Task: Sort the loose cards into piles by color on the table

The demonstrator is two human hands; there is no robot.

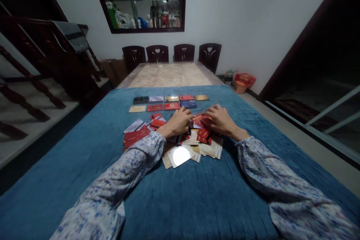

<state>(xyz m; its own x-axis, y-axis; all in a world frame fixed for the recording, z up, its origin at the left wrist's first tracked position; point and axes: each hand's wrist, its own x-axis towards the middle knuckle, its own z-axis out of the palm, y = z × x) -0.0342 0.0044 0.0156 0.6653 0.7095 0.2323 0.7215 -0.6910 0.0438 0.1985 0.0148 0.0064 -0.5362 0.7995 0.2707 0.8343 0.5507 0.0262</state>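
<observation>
A loose pile of plastic cards lies on a blue cloth, its loose red cards (137,137) spread to the left. Curled over the pile's middle, my left hand (180,120) has its fingers drawn in, and its fingertips hide what they grip. My right hand (218,120) bends its fingers onto a red card (201,120) at the pile's right side, slightly blurred. Between and below the hands are a red card with a black stripe (204,136), cream cards (215,148) and a shiny pale card (171,155) reflecting light.
Beyond the pile stand two rows of sorted card stacks, including a black stack (141,99), a red stack (171,106), a blue stack (188,104) and a gold stack (201,98). The blue cloth (197,198) covers the near table. Dark chairs (184,53) line the far end.
</observation>
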